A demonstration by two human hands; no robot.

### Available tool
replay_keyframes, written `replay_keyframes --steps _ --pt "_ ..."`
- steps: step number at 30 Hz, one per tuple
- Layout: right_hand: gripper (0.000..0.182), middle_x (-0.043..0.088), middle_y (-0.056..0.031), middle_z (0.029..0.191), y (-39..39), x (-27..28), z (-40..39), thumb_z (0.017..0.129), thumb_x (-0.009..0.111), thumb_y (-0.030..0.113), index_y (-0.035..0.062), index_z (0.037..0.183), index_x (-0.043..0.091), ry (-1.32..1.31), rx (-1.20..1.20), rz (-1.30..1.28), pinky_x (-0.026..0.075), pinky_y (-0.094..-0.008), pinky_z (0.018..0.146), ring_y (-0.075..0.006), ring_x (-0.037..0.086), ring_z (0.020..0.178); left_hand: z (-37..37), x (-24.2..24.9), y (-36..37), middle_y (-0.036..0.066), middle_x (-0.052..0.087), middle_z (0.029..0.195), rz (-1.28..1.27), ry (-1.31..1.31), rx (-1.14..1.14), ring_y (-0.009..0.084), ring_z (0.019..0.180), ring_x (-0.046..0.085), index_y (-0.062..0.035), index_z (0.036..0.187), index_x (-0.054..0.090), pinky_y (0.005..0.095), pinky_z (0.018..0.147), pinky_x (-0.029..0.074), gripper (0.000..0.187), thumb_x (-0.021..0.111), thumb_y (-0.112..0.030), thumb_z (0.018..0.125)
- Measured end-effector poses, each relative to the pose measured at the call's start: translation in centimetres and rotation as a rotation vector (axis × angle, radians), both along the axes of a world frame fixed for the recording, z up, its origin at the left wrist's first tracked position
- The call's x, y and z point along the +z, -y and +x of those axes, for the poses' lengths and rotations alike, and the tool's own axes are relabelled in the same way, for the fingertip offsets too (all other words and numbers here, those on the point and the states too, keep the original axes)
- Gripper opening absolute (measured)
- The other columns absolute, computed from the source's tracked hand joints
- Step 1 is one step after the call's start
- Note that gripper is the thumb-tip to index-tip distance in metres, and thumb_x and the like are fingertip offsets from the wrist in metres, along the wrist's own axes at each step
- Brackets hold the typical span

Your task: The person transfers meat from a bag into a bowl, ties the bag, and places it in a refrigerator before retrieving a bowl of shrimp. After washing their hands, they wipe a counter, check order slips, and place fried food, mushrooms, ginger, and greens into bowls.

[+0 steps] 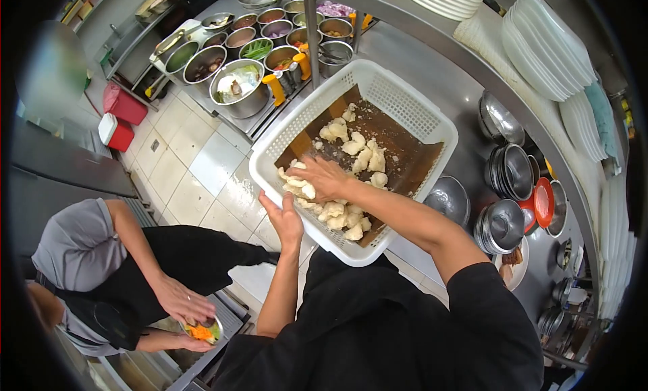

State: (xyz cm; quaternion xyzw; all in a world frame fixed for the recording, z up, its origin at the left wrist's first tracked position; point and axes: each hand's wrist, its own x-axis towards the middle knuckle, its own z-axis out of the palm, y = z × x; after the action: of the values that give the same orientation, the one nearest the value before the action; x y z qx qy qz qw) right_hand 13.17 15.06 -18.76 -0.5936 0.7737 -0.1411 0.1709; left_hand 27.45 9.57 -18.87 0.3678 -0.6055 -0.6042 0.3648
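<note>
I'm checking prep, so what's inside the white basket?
Pale, lumpy pieces lie on a brown liner inside the white basket. The right hand is in there, hiding whatever lies directly beneath it; the floor under the liner can't be seen.

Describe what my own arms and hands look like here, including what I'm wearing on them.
Your left hand and right hand are bare, with no gloves, rings or watch visible. Your right sleeve is short and plain black, with no markings visible.
</note>
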Motion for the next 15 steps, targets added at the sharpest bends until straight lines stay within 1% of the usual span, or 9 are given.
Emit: replay_keyframes --steps 2,3,6,8,11,12,13,14,15 --pt "0.067 0.045 -0.0136 0.115 -0.2 -1.0 -0.4 0.058 0.074 0.015 0.0213 0.119 0.048 0.006 -0.023 -0.092 0.050 -0.0438 0.076 -0.0348 0.052 0.100 -0.2 0.2 -0.1 0.021 0.048 0.115 0.017 -0.007 0.008 0.0259 0.104 0.048 0.0056 0.127 0.027 0.0329 0.093 0.034 0.049 0.048 -0.005 0.084" --pt "0.061 0.049 -0.0146 0.110 -0.3 -2.0 -0.7 0.060 0.073 0.016 0.0187 0.117 0.050 0.060 -0.064 -0.258 0.048 -0.0430 0.079 -0.0341 0.054 0.096 -0.2 0.5 -0.2 0.021 0.048 0.114 0.016 -0.016 -0.003 0.0254 0.104 0.048 0.0056 0.127 0.027 0.0329 0.093 0.034 0.048 0.048 -0.005 0.084" --pt "0.055 0.052 -0.0123 0.102 0.0 -2.3 -1.6 0.059 0.075 0.026 0.0153 0.109 0.054 0.208 -0.224 -0.261 0.047 -0.0416 0.080 -0.0330 0.055 0.094 -0.1 0.6 0.0 0.021 0.049 0.114 0.026 -0.022 -0.013 0.0248 0.102 0.049 0.0053 0.126 0.028 0.0326 0.093 0.035 0.048 0.048 -0.004 0.084" --pt "0.050 0.056 -0.0113 0.098 0.0 -2.3 -1.9 0.059 0.074 0.022 0.0104 0.103 0.055 0.265 -0.250 -0.375 0.046 -0.0402 0.081 -0.0305 0.056 0.093 -0.1 0.7 0.1 0.020 0.049 0.113 0.039 -0.019 0.004 0.0242 0.101 0.049 0.0053 0.125 0.029 0.0320 0.092 0.035 0.047 0.049 -0.002 0.083" --pt "0.045 0.058 -0.0119 0.092 -0.8 -0.3 -2.7 0.056 0.073 0.018 0.0075 0.097 0.056 0.577 -0.365 -0.567 0.044 -0.0381 0.082 -0.0283 0.057 0.089 -0.5 0.3 0.2 0.018 0.051 0.109 0.067 -0.060 0.033 0.0224 0.098 0.051 0.0050 0.123 0.031 0.0307 0.089 0.037 0.046 0.050 0.001 0.081" --pt "0.046 0.059 -0.0090 0.090 -0.8 -0.9 -3.3 0.059 0.073 0.014 0.0062 0.101 0.055 0.626 -0.370 -0.606 0.045 -0.0342 0.081 -0.0228 0.057 0.087 -0.6 0.1 0.4 0.016 0.051 0.106 0.077 -0.102 0.049 0.0212 0.096 0.051 0.0048 0.122 0.032 0.0300 0.087 0.039 0.046 0.051 0.003 0.080" --pt "0.055 0.058 -0.0086 0.098 -1.4 0.4 -3.3 0.061 0.072 0.010 0.0046 0.111 0.050 0.808 -0.416 -0.585 0.046 -0.0301 0.081 -0.0193 0.057 0.090 -0.8 0.7 0.5 0.015 0.052 0.102 0.040 -0.067 0.082 0.0200 0.092 0.052 0.0052 0.113 0.038 0.0295 0.085 0.040 0.039 0.052 0.006 0.077" --pt "0.064 0.057 -0.0082 0.106 -2.1 1.9 -3.3 0.064 0.071 0.005 0.0030 0.122 0.044 0.989 -0.461 -0.562 0.048 -0.0261 0.081 -0.0158 0.057 0.092 -1.2 0.4 0.8 0.015 0.052 0.102 0.042 -0.069 0.070 0.0200 0.092 0.052 0.0052 0.113 0.038 0.0295 0.085 0.040 0.039 0.052 0.006 0.077" --pt "0.070 0.058 -0.0089 0.107 -2.4 2.2 -3.6 0.067 0.070 0.003 0.0038 0.129 0.038 0.862 -0.479 -0.593 0.049 -0.0243 0.079 -0.0146 0.058 0.090 -1.5 -0.3 1.2 0.015 0.051 0.101 0.043 -0.078 0.126 0.0200 0.091 0.052 0.0050 0.109 0.039 0.0297 0.085 0.040 0.035 0.053 0.006 0.076"
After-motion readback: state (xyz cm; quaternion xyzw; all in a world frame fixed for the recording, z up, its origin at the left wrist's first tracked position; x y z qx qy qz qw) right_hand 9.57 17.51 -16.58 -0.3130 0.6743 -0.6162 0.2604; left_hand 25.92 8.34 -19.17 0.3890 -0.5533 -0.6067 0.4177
